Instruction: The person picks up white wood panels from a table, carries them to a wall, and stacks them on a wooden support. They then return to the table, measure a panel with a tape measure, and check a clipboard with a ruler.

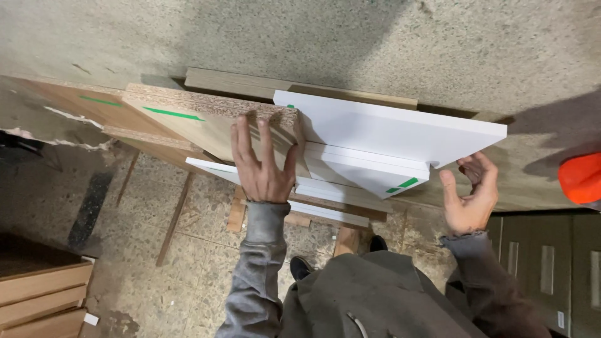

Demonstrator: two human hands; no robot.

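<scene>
Left hand (263,169) presses flat, fingers spread, on a chipboard panel (206,119), steadying the stack. Right hand (469,197), fingers curled open and empty, hovers under the white board's (394,128) corner.

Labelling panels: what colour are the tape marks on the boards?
Green tape marks, clearest in the head view.

White panels (388,128), green tape marks (173,113), speckled chipboard edge (206,100), grey sleeves (256,263), orange object (581,178)
</scene>
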